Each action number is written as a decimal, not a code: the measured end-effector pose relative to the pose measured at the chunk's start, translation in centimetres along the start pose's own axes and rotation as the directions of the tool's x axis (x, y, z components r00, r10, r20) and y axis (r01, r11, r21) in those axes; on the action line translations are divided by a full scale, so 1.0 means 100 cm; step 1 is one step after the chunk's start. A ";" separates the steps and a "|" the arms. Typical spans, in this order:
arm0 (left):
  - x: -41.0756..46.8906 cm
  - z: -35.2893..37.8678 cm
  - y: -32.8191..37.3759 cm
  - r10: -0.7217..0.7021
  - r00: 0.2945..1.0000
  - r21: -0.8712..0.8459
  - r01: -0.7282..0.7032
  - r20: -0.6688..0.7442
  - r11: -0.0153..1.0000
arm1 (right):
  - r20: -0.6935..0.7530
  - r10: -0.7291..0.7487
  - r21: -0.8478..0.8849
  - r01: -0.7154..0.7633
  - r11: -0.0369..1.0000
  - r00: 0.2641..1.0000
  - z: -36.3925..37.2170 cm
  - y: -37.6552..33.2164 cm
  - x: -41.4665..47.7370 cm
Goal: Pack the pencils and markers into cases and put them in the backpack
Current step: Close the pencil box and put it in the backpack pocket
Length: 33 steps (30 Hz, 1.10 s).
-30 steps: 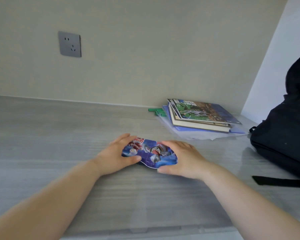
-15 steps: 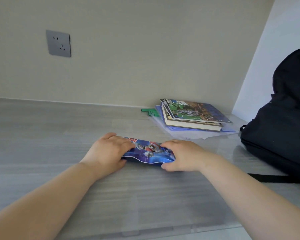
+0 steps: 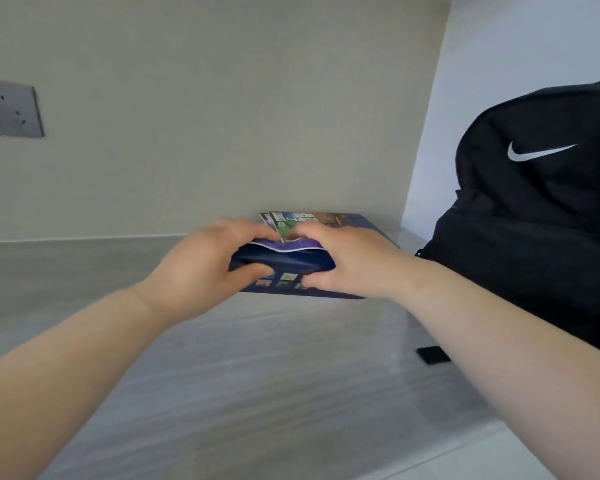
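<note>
Pinching the pencil case (image 3: 284,263) at both ends, the left grip (image 3: 201,271) and right grip (image 3: 354,261) should carry it flat to the backpack (image 3: 534,220).

Black backpack (image 3: 534,237): white Nike swoosh logo (image 3: 522,156) on the upper front panel, no wordmark. Book cover (image 3: 343,221): light lettering, too blurred to read.
</note>
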<state>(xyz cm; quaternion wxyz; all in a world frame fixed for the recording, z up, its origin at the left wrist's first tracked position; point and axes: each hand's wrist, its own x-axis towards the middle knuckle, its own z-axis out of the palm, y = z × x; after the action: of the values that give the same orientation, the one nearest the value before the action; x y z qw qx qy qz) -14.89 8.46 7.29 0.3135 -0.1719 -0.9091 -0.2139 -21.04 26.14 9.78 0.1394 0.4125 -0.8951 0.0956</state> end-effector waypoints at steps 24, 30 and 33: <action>0.237 0.210 0.111 0.179 0.947 0.026 -0.193 0.267 0.981 | -0.518 0.594 0.801 0.105 0.590 0.616 -0.124 0.257 -0.089; 0.238 0.211 0.106 0.290 0.922 0.098 -0.324 0.256 0.941 | -0.443 0.607 0.835 0.058 0.546 0.660 -0.118 0.263 -0.075; 0.225 0.203 0.104 0.372 0.913 0.039 -0.383 0.170 0.923 | -0.317 0.561 0.823 -0.072 0.563 0.764 -0.112 0.261 -0.072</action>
<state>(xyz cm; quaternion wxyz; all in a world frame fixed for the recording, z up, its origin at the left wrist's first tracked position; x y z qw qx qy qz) -37.07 31.41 10.29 0.2814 -0.3493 -0.8879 -0.1022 -34.64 51.19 16.48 0.1786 0.2078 -0.7460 0.6070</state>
